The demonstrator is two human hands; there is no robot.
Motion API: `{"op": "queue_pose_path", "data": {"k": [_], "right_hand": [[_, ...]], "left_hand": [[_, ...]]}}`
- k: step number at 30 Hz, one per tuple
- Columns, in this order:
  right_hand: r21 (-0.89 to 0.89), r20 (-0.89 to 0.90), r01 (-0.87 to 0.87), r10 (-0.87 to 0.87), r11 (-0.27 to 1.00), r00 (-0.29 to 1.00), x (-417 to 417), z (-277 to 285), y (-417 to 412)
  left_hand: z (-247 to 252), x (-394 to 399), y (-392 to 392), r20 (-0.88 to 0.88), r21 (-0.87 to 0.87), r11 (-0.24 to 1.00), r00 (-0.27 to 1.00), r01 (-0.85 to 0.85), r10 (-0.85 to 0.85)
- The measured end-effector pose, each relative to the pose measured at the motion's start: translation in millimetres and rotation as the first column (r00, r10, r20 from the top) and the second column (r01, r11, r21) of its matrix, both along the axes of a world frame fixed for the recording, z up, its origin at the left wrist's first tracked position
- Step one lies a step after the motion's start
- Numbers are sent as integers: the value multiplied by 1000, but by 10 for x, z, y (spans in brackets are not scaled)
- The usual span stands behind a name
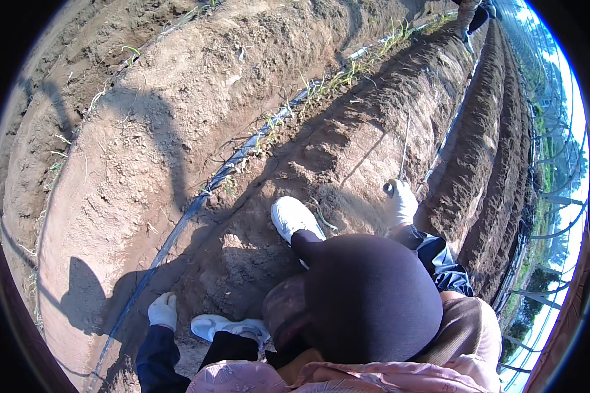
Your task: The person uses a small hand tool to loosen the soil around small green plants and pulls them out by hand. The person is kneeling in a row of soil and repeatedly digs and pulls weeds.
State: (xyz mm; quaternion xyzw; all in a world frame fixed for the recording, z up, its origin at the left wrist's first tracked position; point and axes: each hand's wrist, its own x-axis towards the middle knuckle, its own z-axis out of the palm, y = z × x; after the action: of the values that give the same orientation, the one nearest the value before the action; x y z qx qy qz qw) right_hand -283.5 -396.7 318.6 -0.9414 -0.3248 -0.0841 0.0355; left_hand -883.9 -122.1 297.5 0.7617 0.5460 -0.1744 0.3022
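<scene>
My right hand (402, 204), in a white glove, is closed around the grey grip of a thin-rodded hand tool (405, 145). The rod points away over the soil ridge (373, 157); what its far end is like cannot be made out. At lower left hangs my left hand (162, 311), also gloved in white, near the flat drip irrigation tape (147, 277) in the furrow. Its fingers look bent, and whether they hold anything is hidden. A wilted green leaf (324, 216) lies on the soil beside my white shoe (295, 216).
Several young green plants (344, 78) line the tape farther up the furrow. My other shoe (231, 326) is at lower left. A large dark rounded form (373, 299) blocks the lower middle. Another person (472, 17) is up the row. Curved frame bars (555, 236) stand at right.
</scene>
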Motion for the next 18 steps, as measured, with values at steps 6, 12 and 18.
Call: {"op": "queue_pose_path", "data": {"k": [6,12,18], "right_hand": [[-156,-336,107,-155,982,929,-431,-622,-1],[-244,-400,17,-117,970,909,-445,-648,180],[-213,-440,22,-116,977,890,-413,-524,174]], "left_hand": [[-122,-193,-48,-102,30,978,973,209,-205],[-54,-100,-26,-98,-17,976,971,219,-220],[22,-15,-25,-131,-108,986,981,130,-143]]}}
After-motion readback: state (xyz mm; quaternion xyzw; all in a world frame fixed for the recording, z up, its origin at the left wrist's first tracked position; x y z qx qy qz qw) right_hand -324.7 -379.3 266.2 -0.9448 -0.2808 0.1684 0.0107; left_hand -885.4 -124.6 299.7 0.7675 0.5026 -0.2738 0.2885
